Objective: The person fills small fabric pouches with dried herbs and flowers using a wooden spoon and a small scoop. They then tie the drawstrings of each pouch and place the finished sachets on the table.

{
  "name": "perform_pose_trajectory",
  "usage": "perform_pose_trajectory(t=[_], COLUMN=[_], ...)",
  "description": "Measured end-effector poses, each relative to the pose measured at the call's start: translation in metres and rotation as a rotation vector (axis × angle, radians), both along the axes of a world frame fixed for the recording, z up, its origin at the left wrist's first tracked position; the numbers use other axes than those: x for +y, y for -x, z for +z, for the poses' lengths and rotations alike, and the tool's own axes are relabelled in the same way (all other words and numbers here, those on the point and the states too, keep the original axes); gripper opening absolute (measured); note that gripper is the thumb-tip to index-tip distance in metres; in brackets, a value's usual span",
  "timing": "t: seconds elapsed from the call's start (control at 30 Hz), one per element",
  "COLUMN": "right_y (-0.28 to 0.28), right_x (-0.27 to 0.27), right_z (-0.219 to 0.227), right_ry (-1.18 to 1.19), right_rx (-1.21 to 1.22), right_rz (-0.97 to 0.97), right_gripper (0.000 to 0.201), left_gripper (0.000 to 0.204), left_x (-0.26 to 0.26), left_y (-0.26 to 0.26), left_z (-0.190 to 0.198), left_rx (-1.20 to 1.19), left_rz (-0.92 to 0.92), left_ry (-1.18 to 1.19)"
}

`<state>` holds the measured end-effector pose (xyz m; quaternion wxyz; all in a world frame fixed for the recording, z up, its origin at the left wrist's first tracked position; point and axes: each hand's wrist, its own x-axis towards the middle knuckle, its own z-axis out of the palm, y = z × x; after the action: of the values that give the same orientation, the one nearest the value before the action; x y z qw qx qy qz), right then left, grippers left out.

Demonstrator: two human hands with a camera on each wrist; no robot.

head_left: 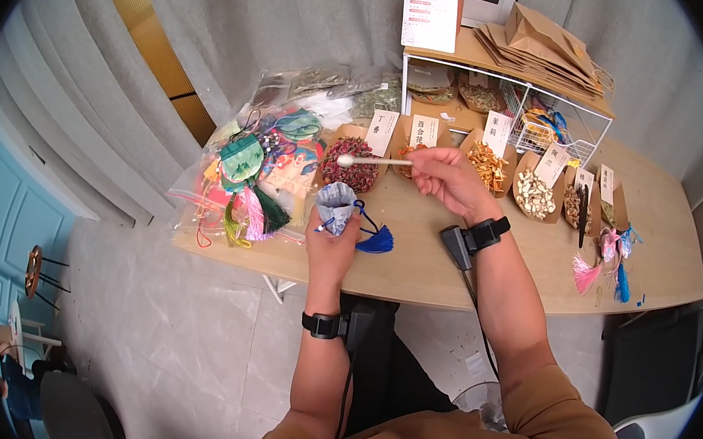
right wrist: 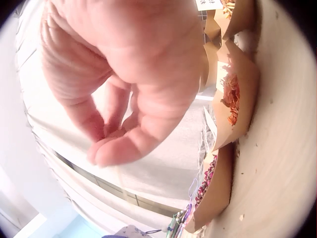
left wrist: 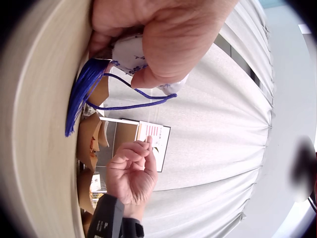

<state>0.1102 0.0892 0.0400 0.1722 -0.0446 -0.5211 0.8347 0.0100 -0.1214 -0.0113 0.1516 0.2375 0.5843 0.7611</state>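
My left hand (head_left: pixel 331 250) grips a small white pouch with blue flowers (head_left: pixel 336 199), its mouth open upward in the head view. A blue tassel (head_left: pixel 377 240) hangs from the pouch's cord at the right. The right hand (head_left: pixel 454 181) pinches the end of a thin light spoon (head_left: pixel 378 162), whose small bowl end points left above the tray of dark red buds (head_left: pixel 351 164). In the left wrist view the left hand (left wrist: pixel 173 39) covers part of the pouch (left wrist: pixel 130 55). Fingertips of the right hand (right wrist: pixel 106 148) meet in the right wrist view.
Paper trays of dried flowers and slices (head_left: pixel 533 195), with labels, line the table (head_left: pixel 448 271) to the right. Colourful pouches with tassels (head_left: pixel 243 158) lie at the left. A small shelf (head_left: pixel 509 72) with paper bags stands behind; more tassels (head_left: pixel 586 274) lie at the right.
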Motion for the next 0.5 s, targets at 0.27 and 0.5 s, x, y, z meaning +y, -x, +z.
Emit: perform_pose_trajectory(t=[0.27, 0.5], right_y=[0.015, 0.018], right_x=[-0.002, -0.002], right_z=[-0.01, -0.017], right_ry=[-0.329, -0.359], right_rx=[-0.231, -0.269], right_rz=[-0.365, -0.324], right_gripper=[0.017, 0.017], left_gripper=[0.027, 0.03], left_x=[0.0, -0.001], left_y=[0.0, 0.001], left_z=[-0.001, -0.003], left_rx=[0.032, 0.037], left_rz=[0.031, 0.015], left_ry=[0.013, 0.024])
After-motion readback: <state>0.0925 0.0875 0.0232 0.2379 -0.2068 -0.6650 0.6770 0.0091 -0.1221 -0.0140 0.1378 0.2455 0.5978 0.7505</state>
